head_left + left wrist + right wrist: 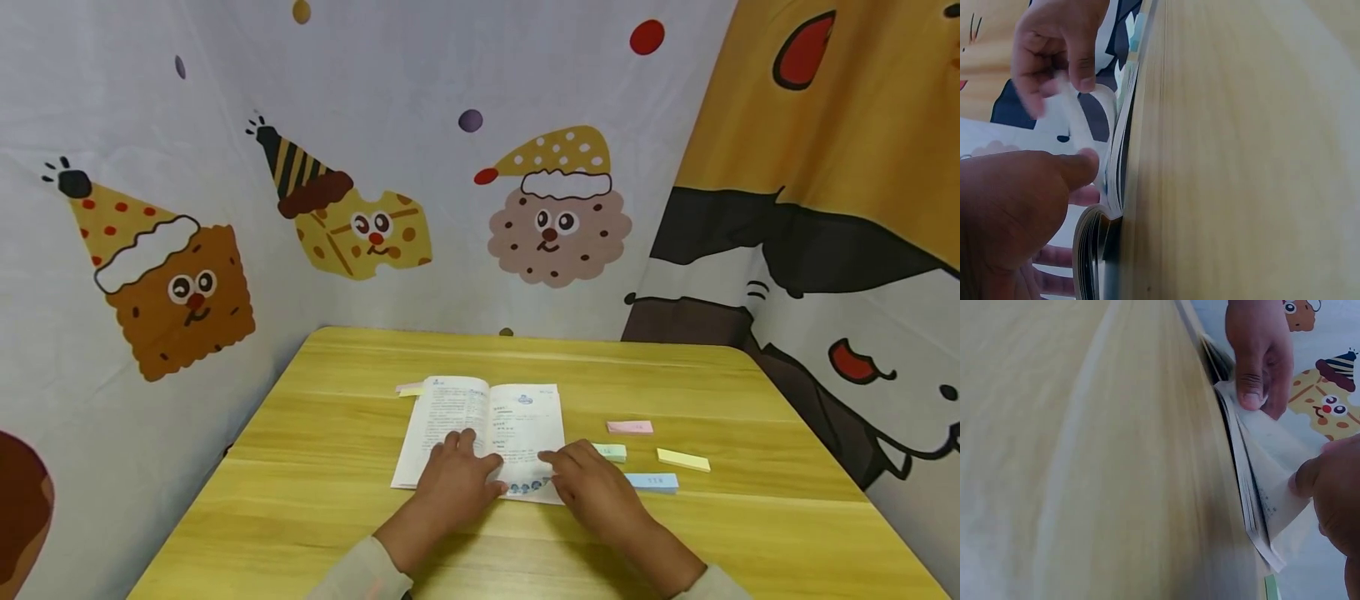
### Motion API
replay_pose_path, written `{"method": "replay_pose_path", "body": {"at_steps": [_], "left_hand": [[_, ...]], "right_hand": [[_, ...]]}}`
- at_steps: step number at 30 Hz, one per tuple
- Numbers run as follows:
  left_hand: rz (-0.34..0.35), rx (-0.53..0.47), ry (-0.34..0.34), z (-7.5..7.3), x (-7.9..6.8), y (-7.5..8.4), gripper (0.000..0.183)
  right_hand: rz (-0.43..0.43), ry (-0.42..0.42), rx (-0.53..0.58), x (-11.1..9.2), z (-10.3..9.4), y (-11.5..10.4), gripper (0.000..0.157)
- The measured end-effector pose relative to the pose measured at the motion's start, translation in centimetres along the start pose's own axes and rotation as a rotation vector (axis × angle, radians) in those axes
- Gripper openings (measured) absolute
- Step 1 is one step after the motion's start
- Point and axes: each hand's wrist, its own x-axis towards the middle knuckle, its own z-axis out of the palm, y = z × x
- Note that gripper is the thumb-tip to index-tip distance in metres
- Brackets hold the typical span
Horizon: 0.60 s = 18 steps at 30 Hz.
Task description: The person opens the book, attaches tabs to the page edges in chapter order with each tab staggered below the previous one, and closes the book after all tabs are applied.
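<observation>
An open book (525,433) lies on the table, printed text on both pages. My left hand (459,479) rests on the left page, fingers spread, its thumb by the gutter. My right hand (596,492) is at the lower right edge of the right page. Thumb and fingers of that hand pinch a page (1279,512), which bends up off the stack in the right wrist view. Seen from the left wrist, the raised page (1079,119) curves between the two hands. Pink and yellow tabs (409,390) stick out past the book's upper left edge.
Right of the book lie a pink sticky-note strip (630,427), a green one (612,452) partly behind the right hand, a yellow one (683,460) and a blue one (654,482). A cartoon-printed cloth (420,317) hangs behind the wooden table (315,400).
</observation>
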Motion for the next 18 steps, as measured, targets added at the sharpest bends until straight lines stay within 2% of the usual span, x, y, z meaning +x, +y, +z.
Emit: {"method": "replay_pose_path", "body": {"at_steps": [4,6,9,13,15,18], "left_hand": [[-0.02,-0.015,0.012,0.0,0.0,-0.1,0.037],[-0.037,-0.01,0.037,0.1,0.0,-0.2,0.039],[-0.095,-0.048,0.087,0.1,0.1,-0.2,0.048],[-0.202,-0.183,0.184,-0.1,0.2,-0.1,0.052],[-0.266,-0.242,0.216,-0.2,0.2,0.0,0.054],[-0.331,-0.256,0.278,-0.3,0.2,-0.1,0.061]], "right_hand": [[0.064,0.013,0.017,-0.3,0.0,0.0,0.074],[0.072,-0.003,0.045,-0.5,0.0,0.1,0.081],[0.06,-0.086,0.067,-0.8,0.3,0.3,0.076],[0.046,-0.219,0.063,-1.0,0.6,0.4,0.059],[0.054,-0.255,0.068,-1.1,0.6,0.4,0.054],[0.054,-0.268,0.069,-1.2,0.5,0.5,0.049]]}}
